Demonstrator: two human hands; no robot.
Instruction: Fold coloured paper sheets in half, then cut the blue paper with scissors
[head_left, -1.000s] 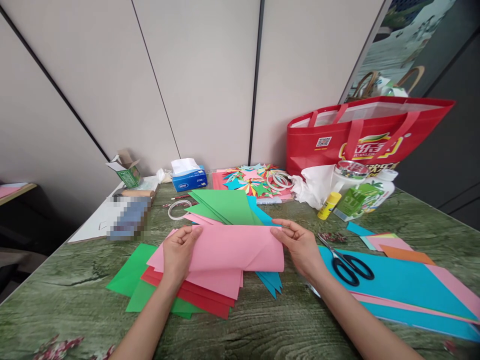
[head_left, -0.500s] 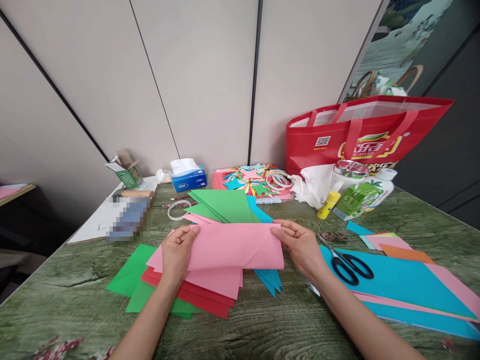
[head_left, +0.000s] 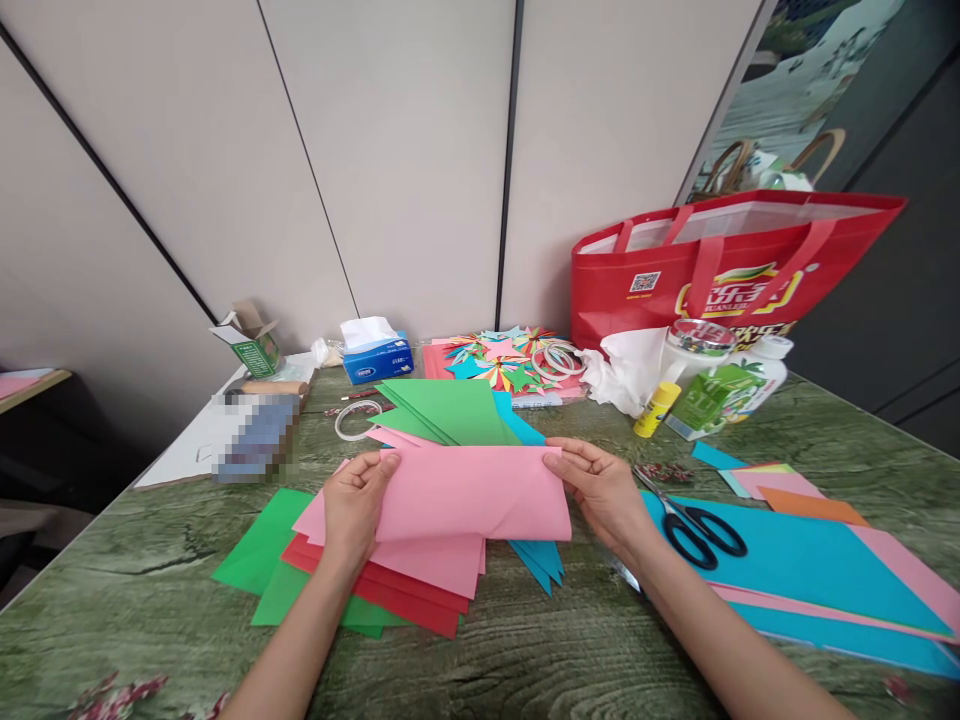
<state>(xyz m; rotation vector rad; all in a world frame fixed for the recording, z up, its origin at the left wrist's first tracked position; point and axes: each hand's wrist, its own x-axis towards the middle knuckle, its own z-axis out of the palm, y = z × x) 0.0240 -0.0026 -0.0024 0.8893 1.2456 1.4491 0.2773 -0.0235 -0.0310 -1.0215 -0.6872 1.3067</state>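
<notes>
Pink paper (head_left: 472,495), smooth and oblong, spans mid-frame, its upper corners pinched thumb-to-finger by the curled left hand (head_left: 356,505) and looser right hand (head_left: 602,492), partly hiding pointed blue paper (head_left: 540,560).

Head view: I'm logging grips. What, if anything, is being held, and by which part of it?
Pink paper, pinched near its upper corners: left hand at its left end, right hand at its right.
</notes>
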